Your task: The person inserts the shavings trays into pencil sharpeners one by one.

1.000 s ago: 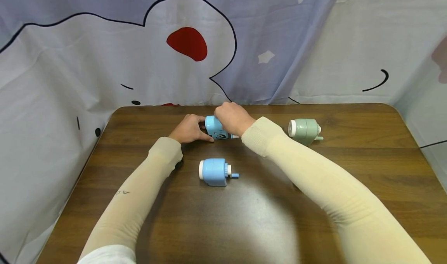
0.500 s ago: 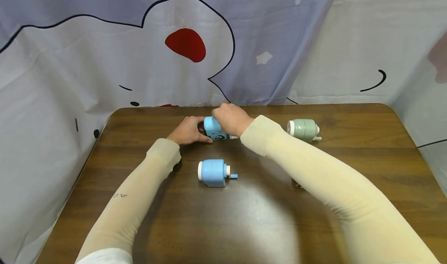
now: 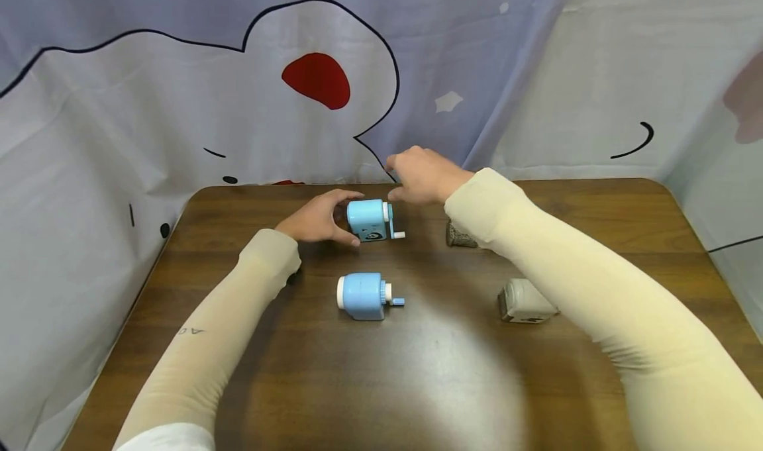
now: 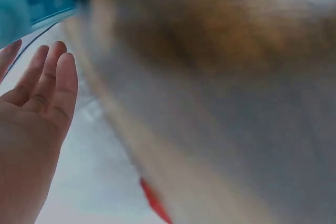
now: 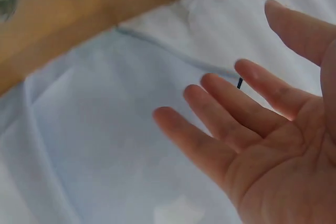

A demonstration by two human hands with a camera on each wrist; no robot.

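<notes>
A light blue crank pencil sharpener (image 3: 367, 220) with a panda print stands at the table's far side, its crank and white knob on the right. Around its left end is my left hand (image 3: 316, 219), thumb in front and fingers behind. In the left wrist view those fingers (image 4: 64, 85) are straight, just under the sharpener (image 4: 39, 3). My right hand (image 3: 426, 175) is raised to the right of the crank, empty. Its fingers are spread and extended in the right wrist view (image 5: 226, 119). A second blue sharpener (image 3: 363, 296) with a white end lies nearer.
A grey-green sharpener (image 3: 524, 300) sits at the right, partly behind the right sleeve (image 3: 572, 285). Another small dark, speckled object (image 3: 459, 236) shows under that sleeve. A printed curtain (image 3: 238, 106) hangs behind the wooden table (image 3: 417, 385).
My right hand has come off the light blue sharpener, moving up and right, which uncovers its crank. The left hand has loosened slightly. The right sleeve now hides the green sharpener at the back.
</notes>
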